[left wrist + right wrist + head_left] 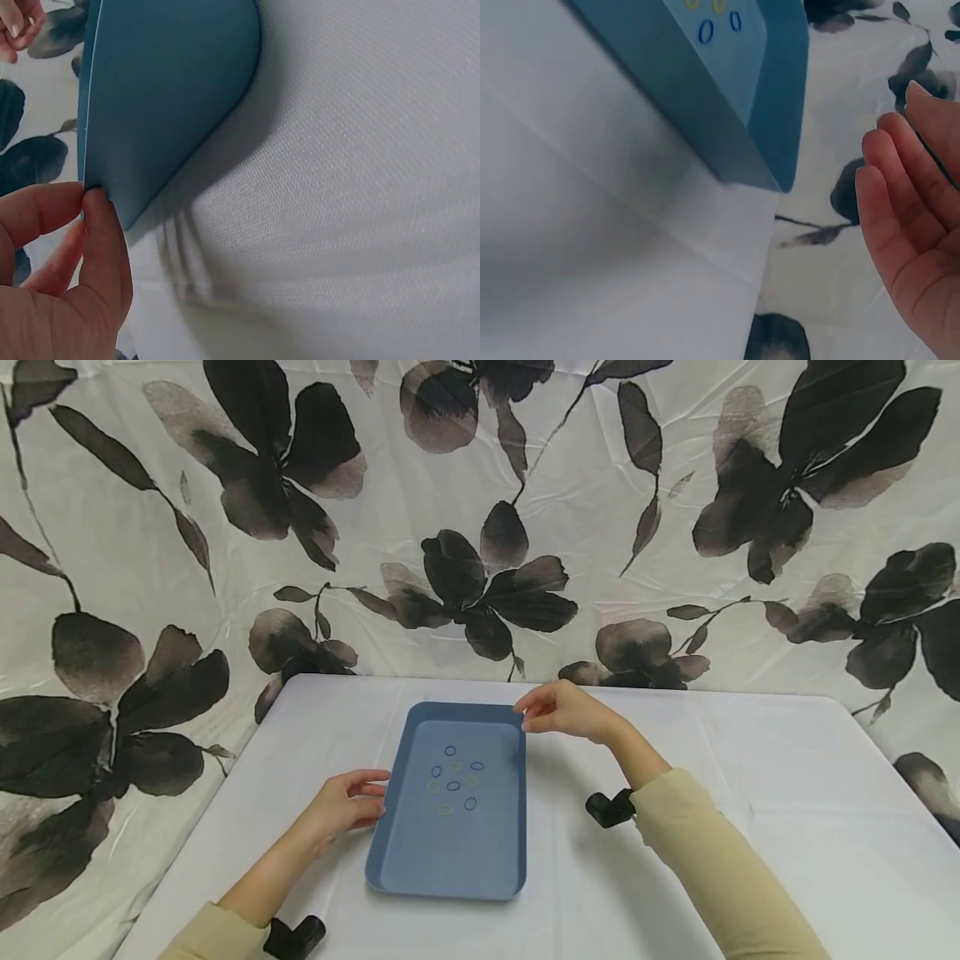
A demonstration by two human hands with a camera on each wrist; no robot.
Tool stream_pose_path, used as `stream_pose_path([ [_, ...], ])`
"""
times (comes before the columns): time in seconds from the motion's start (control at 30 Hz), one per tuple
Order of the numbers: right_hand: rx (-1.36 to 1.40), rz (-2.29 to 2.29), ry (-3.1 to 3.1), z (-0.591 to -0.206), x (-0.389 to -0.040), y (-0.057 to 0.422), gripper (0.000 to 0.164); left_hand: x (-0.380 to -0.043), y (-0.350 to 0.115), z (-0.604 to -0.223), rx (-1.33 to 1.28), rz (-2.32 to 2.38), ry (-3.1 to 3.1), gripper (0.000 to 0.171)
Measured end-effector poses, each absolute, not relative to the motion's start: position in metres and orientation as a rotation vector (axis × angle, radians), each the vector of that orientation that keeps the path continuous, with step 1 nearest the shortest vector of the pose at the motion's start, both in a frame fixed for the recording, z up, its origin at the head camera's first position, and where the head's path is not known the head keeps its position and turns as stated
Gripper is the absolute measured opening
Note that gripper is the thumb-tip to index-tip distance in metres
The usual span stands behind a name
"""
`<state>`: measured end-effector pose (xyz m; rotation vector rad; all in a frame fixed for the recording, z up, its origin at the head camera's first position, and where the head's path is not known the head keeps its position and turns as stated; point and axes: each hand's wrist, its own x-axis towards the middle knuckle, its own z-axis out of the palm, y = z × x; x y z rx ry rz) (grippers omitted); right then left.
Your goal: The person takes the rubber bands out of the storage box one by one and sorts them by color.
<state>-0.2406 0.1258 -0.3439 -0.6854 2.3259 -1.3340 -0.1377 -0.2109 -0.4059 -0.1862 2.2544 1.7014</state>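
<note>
A blue rectangular tray (450, 864) lies lengthwise on the table. Toward its middle are several small rings, some blue (700, 32) and some yellow (720, 12). At the tray's left side, my left hand (341, 807) pinches the rim between thumb and fingers, as the left wrist view shows closely. My right hand (572, 710) hovers by the far right corner with its fingers loosely bent. In the right wrist view a gap separates that hand from the tray's corner, and nothing is in its fingers.
A white cloth (750, 827) covers the table. Behind its far edge hangs a white curtain (570, 527) printed with dark flowers. Black wrist devices are on the right wrist (609, 808) and left wrist (296, 937).
</note>
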Motion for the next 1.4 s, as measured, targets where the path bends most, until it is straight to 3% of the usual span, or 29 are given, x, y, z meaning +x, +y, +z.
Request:
stream_pose_path([
  [0.53, -0.604, -1.287, 2.287, -0.372, -0.244, 0.069, 0.028, -0.14, -0.207, -0.404, -0.274, 1.66, 2.321, 0.056],
  [0.93, -0.31, -1.317, 2.424, -0.4, -0.237, 0.041, 0.02, -0.14, -0.206, -0.405, -0.308, 1.648, 2.336, 0.056],
  [1.2, -0.191, -1.078, 2.612, -0.403, -0.231, 0.03, 0.011, -0.141, -0.204, -0.405, -0.307, 1.648, 2.345, 0.055],
  [1.4, -0.187, -0.958, 2.719, -0.403, -0.226, 0.026, 0.023, -0.14, -0.204, -0.405, -0.311, 1.644, 2.346, 0.055],
])
